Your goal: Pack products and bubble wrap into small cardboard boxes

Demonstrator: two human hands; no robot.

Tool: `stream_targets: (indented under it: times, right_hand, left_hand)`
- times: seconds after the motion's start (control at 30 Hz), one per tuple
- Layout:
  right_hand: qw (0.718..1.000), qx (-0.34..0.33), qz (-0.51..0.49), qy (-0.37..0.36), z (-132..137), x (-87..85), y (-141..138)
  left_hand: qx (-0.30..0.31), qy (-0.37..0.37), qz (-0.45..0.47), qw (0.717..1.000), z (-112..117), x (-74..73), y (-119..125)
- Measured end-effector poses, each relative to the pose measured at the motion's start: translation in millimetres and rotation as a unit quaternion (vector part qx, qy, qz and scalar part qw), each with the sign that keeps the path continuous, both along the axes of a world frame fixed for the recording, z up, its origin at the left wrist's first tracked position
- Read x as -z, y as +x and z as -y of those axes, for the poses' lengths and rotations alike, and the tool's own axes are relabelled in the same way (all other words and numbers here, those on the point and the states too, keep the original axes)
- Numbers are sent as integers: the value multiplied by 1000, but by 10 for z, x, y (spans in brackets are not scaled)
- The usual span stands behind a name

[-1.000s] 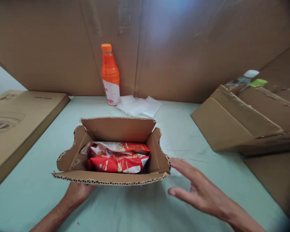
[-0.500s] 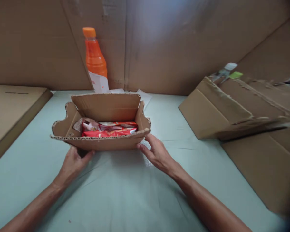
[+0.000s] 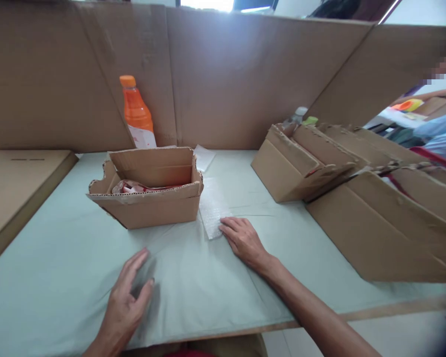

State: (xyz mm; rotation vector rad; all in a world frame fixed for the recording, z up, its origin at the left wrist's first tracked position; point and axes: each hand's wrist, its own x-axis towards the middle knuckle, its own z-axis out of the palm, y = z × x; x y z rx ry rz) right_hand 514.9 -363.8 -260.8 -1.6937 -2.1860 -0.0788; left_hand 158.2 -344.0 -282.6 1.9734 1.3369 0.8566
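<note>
Taking the clock from between the two hands, twelve at the wall, the wrap (image 3: 211, 215) lies flat on the bench (image 3: 188, 297) at one o'clock. From here I'd worry about it most: it looks thin, so the right hand (image 3: 241, 243) could slide over it without lifting an edge. Those fingers lie close together, tips at its edge; whether they pinch it, I can't tell. The box (image 3: 163, 210) stands at eleven, right beside the wrap; if it sits on the wrap's margin, which I can't make out, a tug could shift it or tear the wrap. The left hand (image 3: 126, 297), at seven, is empty, thumb and fingers wide apart.

Counting: one wrap; one box there, its red contents too hidden to count; one orange bottle (image 3: 137, 116) at eleven; one flat carton (image 3: 26, 188) at ten; and at two, at least two more boxes (image 3: 375, 228), overlapping.
</note>
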Motion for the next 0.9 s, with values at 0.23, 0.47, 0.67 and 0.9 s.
stream_targets:
  times: [0.23, 0.47, 0.67, 0.9]
  right_hand:
    - [996, -44, -63, -35, 439, -413, -239]
    - [971, -62, -162, -162, 780, -536, -440]
    - [989, 42, -113, 80, 1062, -312, -491]
    - [999, 19, -11, 33, 1180, -115, -620]
  left_hand:
    - [152, 128, 14, 980, 192, -315, 511]
    - [227, -28, 40, 973, 327, -347, 1008]
    - [189, -75, -77, 976, 180, -293, 1195]
    - [192, -6, -106, 976, 128, -251, 1258]
